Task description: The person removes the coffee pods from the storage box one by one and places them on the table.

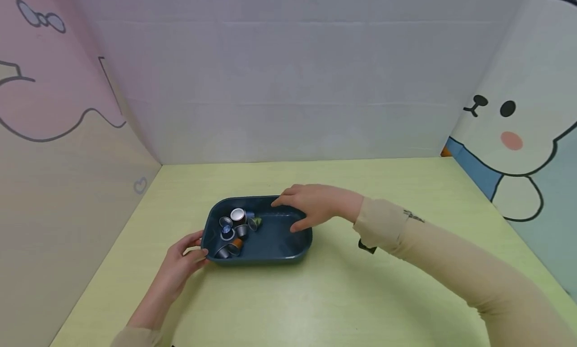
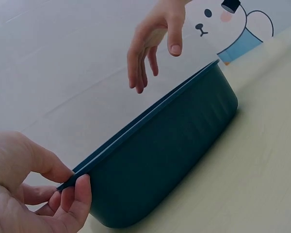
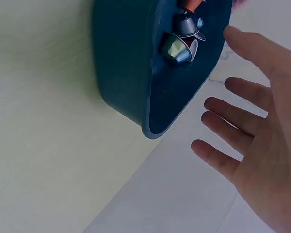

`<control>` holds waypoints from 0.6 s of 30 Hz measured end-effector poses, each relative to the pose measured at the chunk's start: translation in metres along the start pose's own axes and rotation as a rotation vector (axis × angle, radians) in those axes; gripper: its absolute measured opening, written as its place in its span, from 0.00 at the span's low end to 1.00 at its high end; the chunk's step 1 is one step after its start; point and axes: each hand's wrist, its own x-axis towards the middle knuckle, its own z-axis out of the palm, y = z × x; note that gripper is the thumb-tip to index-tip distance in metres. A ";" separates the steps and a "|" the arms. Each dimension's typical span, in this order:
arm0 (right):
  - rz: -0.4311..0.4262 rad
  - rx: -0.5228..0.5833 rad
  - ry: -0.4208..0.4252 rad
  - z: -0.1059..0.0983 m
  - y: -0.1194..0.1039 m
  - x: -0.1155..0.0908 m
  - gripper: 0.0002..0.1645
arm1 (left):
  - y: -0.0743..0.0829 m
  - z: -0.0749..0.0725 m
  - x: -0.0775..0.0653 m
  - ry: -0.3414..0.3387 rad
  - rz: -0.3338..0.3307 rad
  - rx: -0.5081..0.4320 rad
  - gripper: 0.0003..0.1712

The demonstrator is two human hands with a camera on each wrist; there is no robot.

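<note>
A dark blue plastic bin (image 1: 272, 242) sits on the table, with several small coffee capsules gathered toward its left end. Among them are an orange capsule (image 1: 236, 245), a pale-topped capsule (image 1: 237, 216) and a green capsule (image 3: 175, 50). My left hand (image 1: 180, 262) pinches the rim at the bin's left end, thumb on top and fingers curled below, as the left wrist view shows. Over the right end hovers my right hand (image 1: 313, 203), fingers spread and loosely bent. Nothing is in that hand (image 3: 264, 121), and it looks apart from the capsules.
The pale yellow-green table (image 1: 342, 307) extends around the bin. A plain whitish panel (image 1: 288, 86) stands along the back. Side panels with cartoon drawings rise at the left (image 1: 58, 187) and right (image 1: 518, 136). A dark strap piece (image 1: 367, 247) shows under the right sleeve.
</note>
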 end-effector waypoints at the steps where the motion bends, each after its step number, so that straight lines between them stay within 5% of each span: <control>1: 0.004 -0.011 -0.015 -0.001 -0.001 0.002 0.43 | -0.001 -0.001 -0.001 -0.002 0.001 0.001 0.31; 10: 0.025 -0.115 -0.188 -0.005 -0.013 0.020 0.46 | -0.003 -0.002 -0.009 -0.011 0.017 0.002 0.31; 18: -0.008 -0.140 -0.240 -0.006 -0.023 0.038 0.47 | -0.004 -0.002 -0.016 -0.004 0.013 -0.003 0.31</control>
